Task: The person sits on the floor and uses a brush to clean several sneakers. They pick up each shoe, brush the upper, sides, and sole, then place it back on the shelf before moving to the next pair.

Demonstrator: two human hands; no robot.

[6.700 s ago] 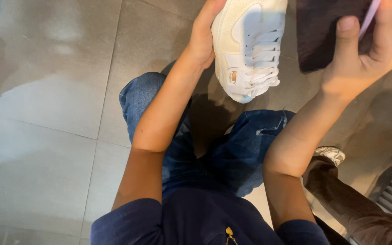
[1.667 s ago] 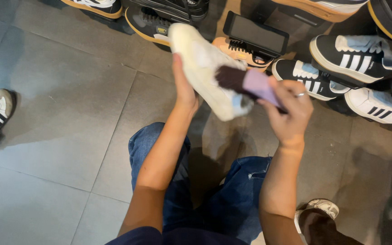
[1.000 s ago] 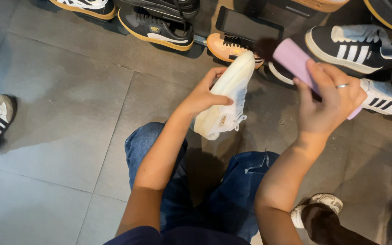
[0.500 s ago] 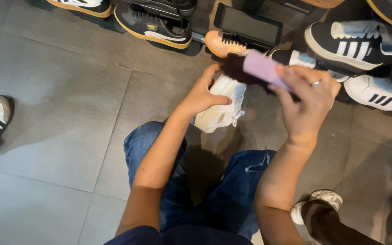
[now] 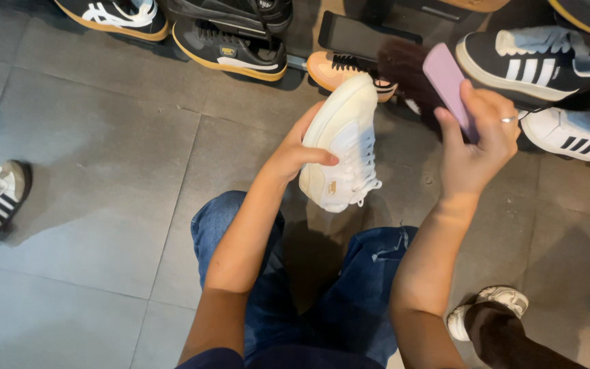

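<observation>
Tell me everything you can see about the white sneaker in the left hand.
The white sneaker is a low-top, cream to white, with white laces, a thick pale sole and a small gold tag on its side. The upper looks like smooth leather or a synthetic. It is held off the floor, tilted on edge, sole turned toward the left and laces toward the right. The left hand grips it across the sole, thumb on the side. The brush in the right hand is just beside it, seemingly not touching.
</observation>
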